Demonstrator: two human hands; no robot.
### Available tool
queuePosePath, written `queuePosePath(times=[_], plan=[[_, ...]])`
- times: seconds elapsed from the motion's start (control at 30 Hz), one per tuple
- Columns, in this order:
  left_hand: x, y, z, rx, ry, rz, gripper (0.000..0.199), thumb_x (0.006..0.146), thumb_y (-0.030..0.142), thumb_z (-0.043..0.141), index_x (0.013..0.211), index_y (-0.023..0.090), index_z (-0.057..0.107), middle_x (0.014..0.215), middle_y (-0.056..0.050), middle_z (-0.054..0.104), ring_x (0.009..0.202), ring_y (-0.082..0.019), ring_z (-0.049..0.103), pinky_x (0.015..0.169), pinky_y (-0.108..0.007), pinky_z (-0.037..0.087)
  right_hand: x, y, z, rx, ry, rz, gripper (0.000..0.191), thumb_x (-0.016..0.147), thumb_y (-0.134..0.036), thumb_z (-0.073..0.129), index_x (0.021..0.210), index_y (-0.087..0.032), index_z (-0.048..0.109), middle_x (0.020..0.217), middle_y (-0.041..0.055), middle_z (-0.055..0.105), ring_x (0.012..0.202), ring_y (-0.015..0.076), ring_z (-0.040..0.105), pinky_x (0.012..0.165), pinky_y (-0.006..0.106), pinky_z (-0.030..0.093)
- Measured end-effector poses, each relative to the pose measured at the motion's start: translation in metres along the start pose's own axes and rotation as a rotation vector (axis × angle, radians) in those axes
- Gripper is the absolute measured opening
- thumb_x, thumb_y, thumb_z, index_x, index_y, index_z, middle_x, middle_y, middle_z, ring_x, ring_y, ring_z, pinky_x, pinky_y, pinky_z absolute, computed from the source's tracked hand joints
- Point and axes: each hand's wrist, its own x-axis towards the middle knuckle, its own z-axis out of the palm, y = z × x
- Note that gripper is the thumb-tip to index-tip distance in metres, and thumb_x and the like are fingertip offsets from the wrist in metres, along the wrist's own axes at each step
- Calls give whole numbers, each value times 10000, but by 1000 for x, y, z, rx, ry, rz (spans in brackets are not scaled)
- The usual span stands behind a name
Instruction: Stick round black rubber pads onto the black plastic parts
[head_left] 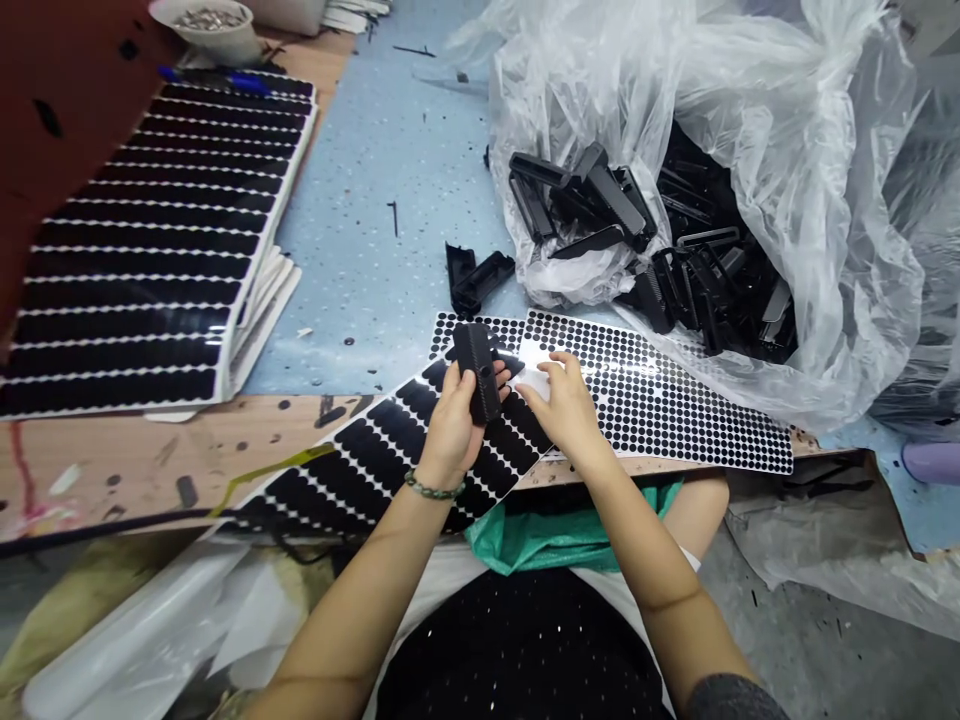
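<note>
The left hand (452,430), a beaded bracelet (433,487) at its wrist, is clamped on a long black plastic part (480,372), gripping it upright between thumb and fingers, with the fingertips showing past its far edge. Just beside it, the right hand (564,405) is open and holds nothing, its fingers (541,372) spread low over a sheet of black round pads (667,395). Glare whitens the sheet there, so any contact is hard to make out. Under the left hand runs a sheet of black oblong pads (390,450), tilted across the wooden table edge (127,455). Beyond the hands, two more black plastic parts (476,280) lie on a speckled blue mat (375,200). Further right, a heap of similar parts (675,250) sits in a clear plastic bag (757,130), many buried in its folds. Further left is a stacked pile of pad sheets (150,240), partly hidden by a dark red object (52,150) cut off by the frame, and a bowl of small metal pieces (206,25) is cut off at the top
</note>
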Motion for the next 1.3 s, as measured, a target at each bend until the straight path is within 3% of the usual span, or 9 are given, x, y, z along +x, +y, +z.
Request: queuePosePath(times=[0.1, 0.23, 0.33, 0.47, 0.6, 0.8, 1.0, 1.3], plan=[[3, -8, 0, 2, 29, -4, 293, 829, 453, 640, 1022, 241, 580, 952, -41, 740, 988, -185, 700, 913, -357, 543, 9, -4, 13, -85, 18, -69, 205, 829, -242, 637, 1022, -176, 613, 1291, 165, 509, 1174, 300, 546, 998, 470, 461], [4, -11, 1, -30, 78, -3, 269, 818, 440, 655, 985, 246, 574, 933, -23, 735, 995, -185, 699, 927, -367, 535, 16, -7, 17, -52, -51, -126, 95, 838, -123, 551, 817, -194, 613, 1186, 130, 574, 1088, 261, 572, 968, 446, 468], [4, -8, -2, -80, 39, -12, 249, 807, 400, 676, 985, 251, 587, 993, -24, 728, 1091, -198, 664, 990, -388, 498, 11, -3, 7, 207, -51, -96, 104, 816, -172, 577, 720, -212, 581, 1085, 86, 591, 1052, 224, 571, 911, 391, 494], [-5, 2, -2, -138, -124, -26, 376, 729, 260, 753, 1076, 260, 610, 1156, -37, 692, 1243, -230, 569, 1084, -410, 426, -4, 1, -12, 606, -2, 55, 176, 748, -366, 668, 689, -221, 589, 1033, 57, 596, 1035, 218, 572, 837, 358, 515], [-20, 11, 5, -127, -197, 33, 409, 684, 204, 796, 1035, 300, 610, 1218, -3, 659, 1208, -222, 590, 980, -365, 524, -16, -8, -25, 729, 43, 82, 236, 680, -425, 725, 643, -224, 608, 1019, 53, 592, 1035, 227, 562, 845, 371, 509], [-31, 17, 12, -109, -193, 24, 416, 633, 226, 847, 959, 289, 596, 1157, 6, 678, 1036, -194, 668, 779, -287, 613, -25, -20, -34, 704, 62, 43, 260, 688, -444, 730, 617, -224, 613, 1012, 60, 586, 983, 224, 563, 789, 365, 517], [-33, 18, 14, -68, -206, 37, 438, 632, 264, 850, 969, 283, 570, 1177, -14, 668, 1065, -224, 661, 815, -346, 615, -29, -20, -38, 654, 65, 22, 230, 704, -421, 724, 641, -224, 625, 1020, 60, 573, 951, 211, 564, 748, 348, 534], [-38, 20, 21, -85, -176, 73, 433, 618, 236, 862, 943, 277, 577, 1117, 0, 684, 1034, -201, 670, 808, -315, 613, -36, -23, -39, 481, 187, -78, 117, 775, -300, 662, 696, -228, 616, 990, 64, 586, 971, 221, 592, 872, 411, 532]])
